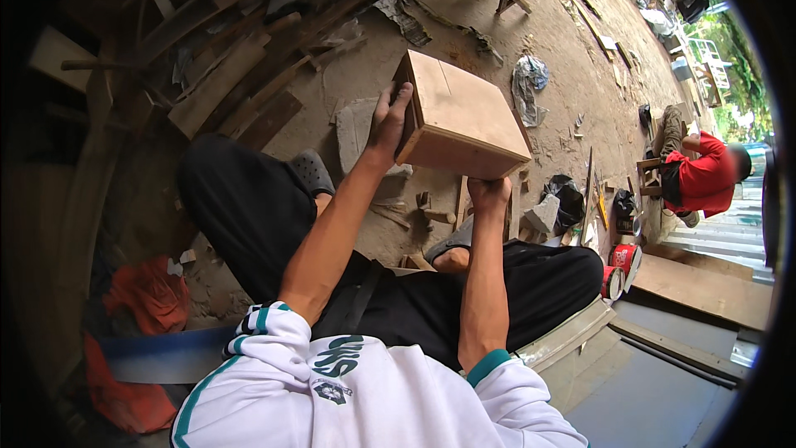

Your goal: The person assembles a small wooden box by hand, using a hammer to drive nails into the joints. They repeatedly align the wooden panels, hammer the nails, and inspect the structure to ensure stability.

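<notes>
white shirt point(390, 402) nearest; wooden box point(468, 108) gripped, left hand point(390, 122) on end, right hand point(489, 190) underneath

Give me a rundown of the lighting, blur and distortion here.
Head view, lighting: wooden box clearly lit on top, its left end darker; planks at the left sunk in shadow; foliage at the right glaringly bright. Head view, blur: co-worker's head smeared, box edges fairly crisp. Head view, distortion: fisheye curving toward a black rounded border.
</notes>
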Demonstrator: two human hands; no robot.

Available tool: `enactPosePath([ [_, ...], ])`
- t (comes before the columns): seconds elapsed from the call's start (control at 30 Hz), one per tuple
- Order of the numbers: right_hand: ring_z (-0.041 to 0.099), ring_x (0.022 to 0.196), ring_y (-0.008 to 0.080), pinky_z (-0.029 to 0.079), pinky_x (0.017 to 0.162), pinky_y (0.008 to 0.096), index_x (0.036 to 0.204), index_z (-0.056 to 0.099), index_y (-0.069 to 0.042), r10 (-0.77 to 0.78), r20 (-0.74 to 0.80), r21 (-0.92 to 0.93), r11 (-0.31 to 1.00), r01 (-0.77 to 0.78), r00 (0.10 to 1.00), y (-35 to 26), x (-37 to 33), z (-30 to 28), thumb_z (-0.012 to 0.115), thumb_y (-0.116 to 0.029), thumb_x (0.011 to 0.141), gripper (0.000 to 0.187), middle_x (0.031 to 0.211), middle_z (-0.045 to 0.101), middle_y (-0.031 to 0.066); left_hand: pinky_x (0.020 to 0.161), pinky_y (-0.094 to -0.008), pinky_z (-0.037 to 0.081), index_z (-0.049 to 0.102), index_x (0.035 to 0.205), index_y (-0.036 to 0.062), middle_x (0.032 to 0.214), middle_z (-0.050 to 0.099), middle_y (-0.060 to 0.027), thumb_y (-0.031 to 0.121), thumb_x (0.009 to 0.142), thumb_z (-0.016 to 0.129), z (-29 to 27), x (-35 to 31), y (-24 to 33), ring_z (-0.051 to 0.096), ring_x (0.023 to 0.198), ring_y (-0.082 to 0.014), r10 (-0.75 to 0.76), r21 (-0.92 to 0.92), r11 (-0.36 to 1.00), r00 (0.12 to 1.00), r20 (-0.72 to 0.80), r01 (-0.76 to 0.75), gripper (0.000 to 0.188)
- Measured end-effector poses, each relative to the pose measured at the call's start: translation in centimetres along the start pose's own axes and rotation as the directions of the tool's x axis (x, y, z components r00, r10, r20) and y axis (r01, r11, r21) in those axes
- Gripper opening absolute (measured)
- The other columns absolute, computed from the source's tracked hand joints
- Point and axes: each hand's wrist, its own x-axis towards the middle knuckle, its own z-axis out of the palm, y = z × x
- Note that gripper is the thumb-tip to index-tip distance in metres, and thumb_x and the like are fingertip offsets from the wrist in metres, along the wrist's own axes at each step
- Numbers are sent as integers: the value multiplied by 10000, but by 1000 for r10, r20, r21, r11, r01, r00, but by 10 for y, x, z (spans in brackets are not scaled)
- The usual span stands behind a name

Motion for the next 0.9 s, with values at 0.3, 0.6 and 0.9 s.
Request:
enactPosePath([
  [0.3,595,1179,319,545,934,495,1314,524,-26,69,-163,-165,982,-96,984,-16,-9,-42,391,-261,1022,398,1310,589,168,1013,-301,393,346,1429,-60,1340,490,-182,398,962,591,-5,-8,-13,494,1207,-220,121,117,987,989,-86,-111,699],
  [0.6,607,1153,286,560,907,452,1314,522,-54,42,-218,-389,912,-127,975,1,-19,-35,491,-309,996,409,1305,597,118,1136,-366,264,362,1422,-78,1440,401,-260,457,943,609,-12,-17,-6,355,1375,-299,277,325,909,961,-2,-262,760],
  [0.9,604,1151,273,531,942,437,1332,517,-64,45,-111,-503,859,-95,993,-28,-19,-35,587,-387,928,522,1304,594,113,1159,-384,227,376,1450,-11,1469,394,-205,495,942,591,-7,-26,8,342,1392,-278,331,313,874,927,175,-371,748],
])
